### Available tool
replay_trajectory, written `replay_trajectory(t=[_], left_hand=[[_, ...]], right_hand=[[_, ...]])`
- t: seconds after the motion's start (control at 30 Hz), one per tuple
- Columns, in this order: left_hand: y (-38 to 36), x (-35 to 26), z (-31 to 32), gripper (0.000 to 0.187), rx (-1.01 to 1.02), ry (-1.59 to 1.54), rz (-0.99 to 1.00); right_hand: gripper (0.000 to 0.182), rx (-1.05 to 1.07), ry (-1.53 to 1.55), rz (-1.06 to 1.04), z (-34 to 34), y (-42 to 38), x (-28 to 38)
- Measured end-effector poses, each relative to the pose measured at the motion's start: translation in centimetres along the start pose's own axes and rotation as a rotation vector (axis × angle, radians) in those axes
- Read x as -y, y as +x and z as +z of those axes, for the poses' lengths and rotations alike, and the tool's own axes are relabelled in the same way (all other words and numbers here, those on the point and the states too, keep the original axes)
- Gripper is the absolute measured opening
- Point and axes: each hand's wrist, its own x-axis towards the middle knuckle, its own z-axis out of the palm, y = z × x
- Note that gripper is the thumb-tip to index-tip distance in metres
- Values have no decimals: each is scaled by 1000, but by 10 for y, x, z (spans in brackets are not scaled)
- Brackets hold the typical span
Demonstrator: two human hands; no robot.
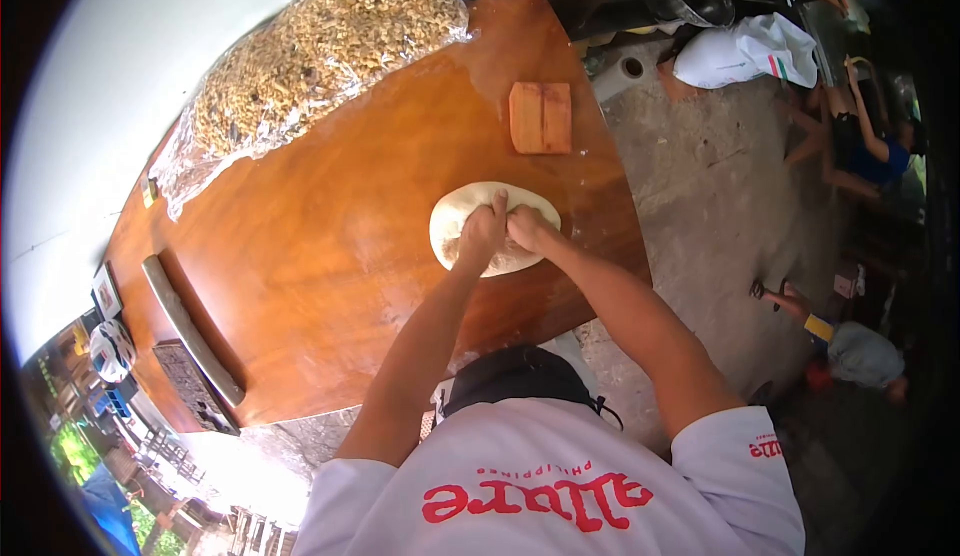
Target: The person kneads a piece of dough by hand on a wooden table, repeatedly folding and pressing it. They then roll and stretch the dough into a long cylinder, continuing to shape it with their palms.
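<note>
A pale, flat round of dough (455,204) lies on the brown wooden table, near its right edge. My left hand (484,232) presses into the middle of it, its fingers curled down and one digit stretched along the top. Close beside it, my right hand (528,228) bears on the dough with closed fingers. The undersides of both hands are hidden. Behind the dough sits a reddish-brown wooden block (540,119).
A clear plastic bag (310,56) of brown crumbly pieces lies along the table's far side. A long rod (190,328) and a dark carved board (196,386) are at the left end. Beyond the right edge are a concrete floor, a white sack (745,53) and other people.
</note>
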Motion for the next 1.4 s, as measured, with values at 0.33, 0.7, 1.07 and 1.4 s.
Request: replay_trajectory(t=[0.33, 0.7, 1.07, 1.4], left_hand=[[25, 12, -15, 68, 99, -446, 88], [24, 63, -35, 87, -25, -329, -148], [17, 65, -74, 78, 535, -539, -259], [27, 10, -36, 82, -5, -152, 38]], right_hand=[[42, -678, 152, 53, 20, 4, 10], [30, 152, 571, 252, 35, -17, 25], [38, 604, 807, 274, -10, 2, 14], [40, -65, 591, 96, 16, 23, 46]])
